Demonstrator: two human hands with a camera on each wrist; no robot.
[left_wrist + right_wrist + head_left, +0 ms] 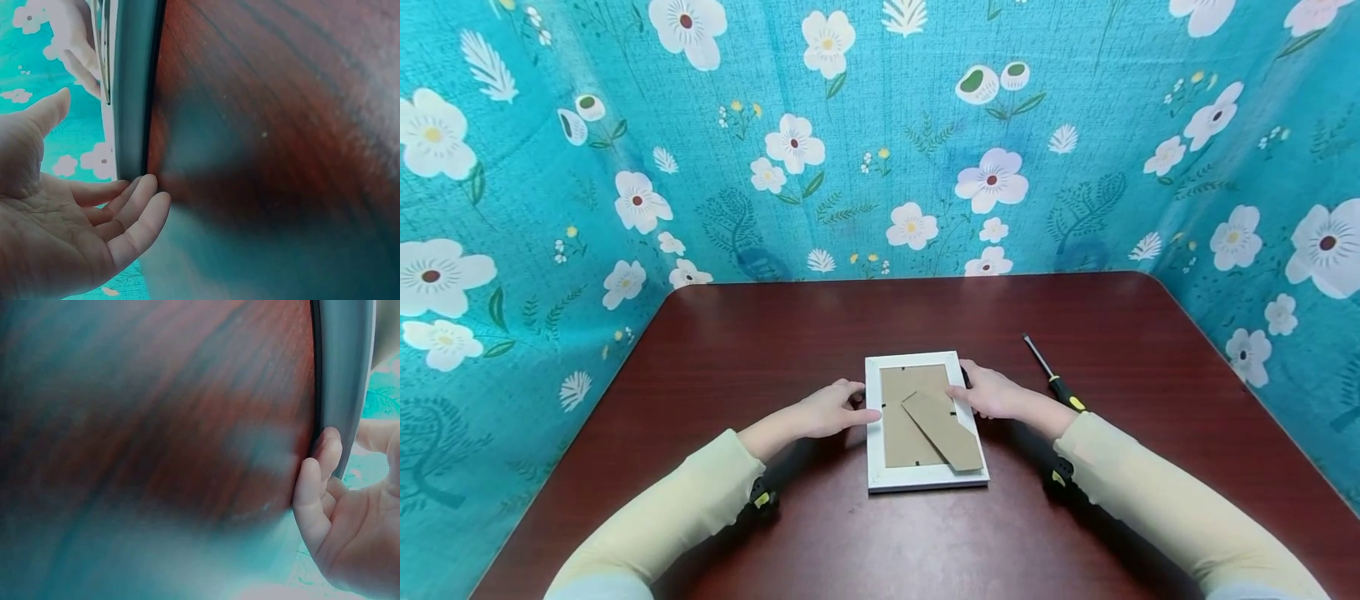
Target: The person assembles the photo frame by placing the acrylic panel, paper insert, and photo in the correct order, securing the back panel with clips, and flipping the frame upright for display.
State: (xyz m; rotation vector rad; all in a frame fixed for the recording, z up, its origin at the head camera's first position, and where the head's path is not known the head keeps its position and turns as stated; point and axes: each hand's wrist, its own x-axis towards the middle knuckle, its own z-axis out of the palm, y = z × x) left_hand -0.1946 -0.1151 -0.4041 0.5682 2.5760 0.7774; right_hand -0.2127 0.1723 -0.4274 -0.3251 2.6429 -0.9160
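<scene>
A white picture frame [876, 450] lies back side up on the table, its brown cardboard backing [898, 442] showing. An easel stand [943, 429] slants across the backing, and small dark tabs sit along the inner edges. My left hand [831, 410] is at the frame's left side. In the left wrist view its fingertips [147, 187] touch the frame's lower edge, while the thumb stays apart from it. At the opposite side my right hand [992, 392] grips the frame, thumb over the top and fingers [325, 453] curled against the side.
A screwdriver [1056, 379] with a black and yellow handle lies beyond my right forearm. The dark red table [760, 333] ends at a blue floral cloth [865, 167] behind and at both sides.
</scene>
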